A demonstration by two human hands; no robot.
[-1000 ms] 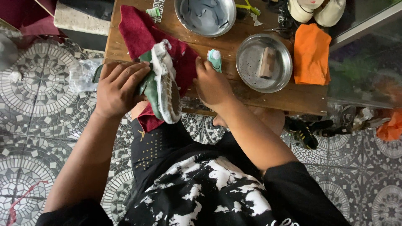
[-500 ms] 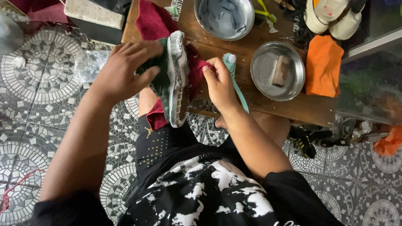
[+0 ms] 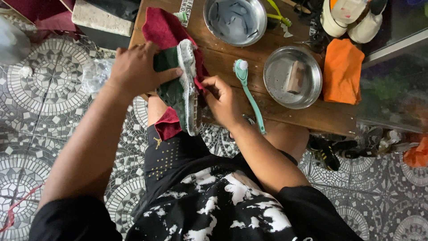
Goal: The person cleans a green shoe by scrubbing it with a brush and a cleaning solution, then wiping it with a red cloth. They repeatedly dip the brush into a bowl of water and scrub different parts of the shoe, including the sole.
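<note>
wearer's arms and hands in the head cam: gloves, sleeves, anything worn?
Both hands bare: left hand, right hand, no gloves, rings or watch visible. Forearms uncovered. Short black sleeves end near the upper arms, part of a black shirt with a white splatter print.

Informal shoe-cleaning spot, likely a home or small stall: patterned mosaic floor tiles (image 3: pixel 40 102), low wooden surface (image 3: pixel 232 67) carrying steel bowls (image 3: pixel 292 76), brush (image 3: pixel 249 96), cloths (image 3: pixel 342 70), with several shoes (image 3: pixel 330 154) on the floor.
</note>
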